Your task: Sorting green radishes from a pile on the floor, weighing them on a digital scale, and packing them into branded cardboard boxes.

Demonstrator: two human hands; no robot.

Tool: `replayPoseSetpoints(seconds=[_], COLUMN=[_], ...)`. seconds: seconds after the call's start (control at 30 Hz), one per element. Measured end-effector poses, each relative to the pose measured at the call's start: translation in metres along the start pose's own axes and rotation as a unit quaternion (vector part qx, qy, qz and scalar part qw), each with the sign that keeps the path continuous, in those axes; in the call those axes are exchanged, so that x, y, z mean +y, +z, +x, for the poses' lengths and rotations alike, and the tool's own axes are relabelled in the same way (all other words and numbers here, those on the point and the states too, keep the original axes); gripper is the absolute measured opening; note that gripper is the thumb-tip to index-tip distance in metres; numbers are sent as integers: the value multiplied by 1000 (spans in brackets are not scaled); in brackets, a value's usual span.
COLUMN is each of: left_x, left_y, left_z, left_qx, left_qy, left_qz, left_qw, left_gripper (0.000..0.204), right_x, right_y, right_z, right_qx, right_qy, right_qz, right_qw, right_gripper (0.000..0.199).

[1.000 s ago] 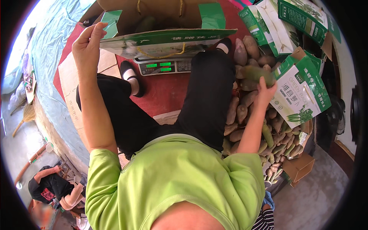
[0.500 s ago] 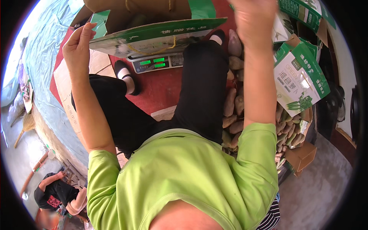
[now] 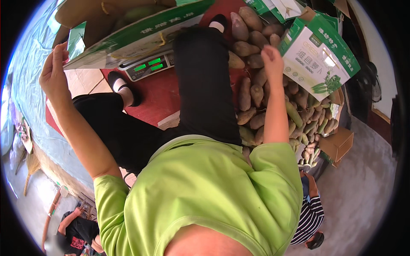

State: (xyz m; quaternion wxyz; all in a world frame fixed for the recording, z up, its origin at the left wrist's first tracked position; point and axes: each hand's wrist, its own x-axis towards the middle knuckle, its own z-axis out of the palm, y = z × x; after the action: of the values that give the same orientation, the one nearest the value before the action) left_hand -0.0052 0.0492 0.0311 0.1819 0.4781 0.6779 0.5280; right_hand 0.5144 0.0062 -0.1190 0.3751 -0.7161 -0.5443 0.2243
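Observation:
My left hand pinches the left front corner of an open cardboard carton with a green-and-white printed side, beside its raised green flap. A yellow cord handle hangs on the carton's front. Inside, in shadow, lies a greenish long shape. The carton rests on a digital scale with green lit displays. My right hand is over the pile of brownish and green radishes to my right. Its fingers are loosely curled in, and nothing shows in them.
A green-and-white carton leans beyond the radishes, with more cartons behind. A small brown open box stands on the right. Blue sheeting covers the left side. Two people, one in black, one in stripes, are nearby.
My right hand has come down from beside the carton to over the radishes. My left hand keeps hold of the carton's corner. The view has turned right, showing more radishes and the striped person.

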Motion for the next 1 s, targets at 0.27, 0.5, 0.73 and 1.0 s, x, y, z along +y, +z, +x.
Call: replayPoseSetpoints(seconds=[0.27, 0.5, 0.73, 1.0], left_x=[2, 3, 6, 0], left_y=[-2, -5, -5, -3], left_z=[1, -1, -1, 0], left_qx=[10, 28, 36, 34], left_qy=[-7, 4, 18, 18], left_qz=[11, 19, 15, 7], left_qw=[1000, 999, 999, 999], left_gripper=[22, 20, 21, 21], right_x=[221, 241, 180, 138], right_y=[-22, -18, -10, 1], right_z=[-161, -203, -137, -103], right_qx=[32, 22, -28, -115], right_qy=[277, 379, 338, 346], right_qz=[-73, -135, -251, -320], right_qw=[958, 915, 907, 875], right_gripper=[25, 41, 69, 73])
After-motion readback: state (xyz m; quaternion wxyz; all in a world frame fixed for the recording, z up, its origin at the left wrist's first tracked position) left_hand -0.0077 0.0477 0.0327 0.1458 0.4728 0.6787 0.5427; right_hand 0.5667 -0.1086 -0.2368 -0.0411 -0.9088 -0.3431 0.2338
